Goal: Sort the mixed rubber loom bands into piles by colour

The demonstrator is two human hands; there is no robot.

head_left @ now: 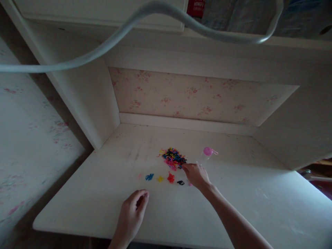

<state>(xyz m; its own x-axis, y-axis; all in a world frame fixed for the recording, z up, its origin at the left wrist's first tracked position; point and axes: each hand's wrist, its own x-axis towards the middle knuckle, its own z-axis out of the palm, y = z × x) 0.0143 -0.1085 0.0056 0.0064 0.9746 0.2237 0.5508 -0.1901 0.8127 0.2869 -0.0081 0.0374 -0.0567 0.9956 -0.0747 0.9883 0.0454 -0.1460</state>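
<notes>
A mixed pile of small coloured rubber bands (174, 157) lies on the white desk. My right hand (196, 174) reaches to the pile's right edge, its fingers closed at the dark bands there; what is between the fingertips is hidden. In front of the pile runs a row of small single-colour heaps: pale pink bands (139, 176), blue bands (149, 177), yellow bands (160, 178), red bands (171, 177), black bands (181, 182) and pink bands (190, 184), these partly behind my right hand. My left hand (133, 209) rests nearer the front edge, fingers curled and thumb against the index finger.
Beyond my right hand lies a clear container (203, 158) with a pink lid (208, 151). A pale cable (160, 7) crosses the view high up, in front of the shelf. Side panels (77, 90) and a floral back wall (181, 93) enclose the desk (85, 193).
</notes>
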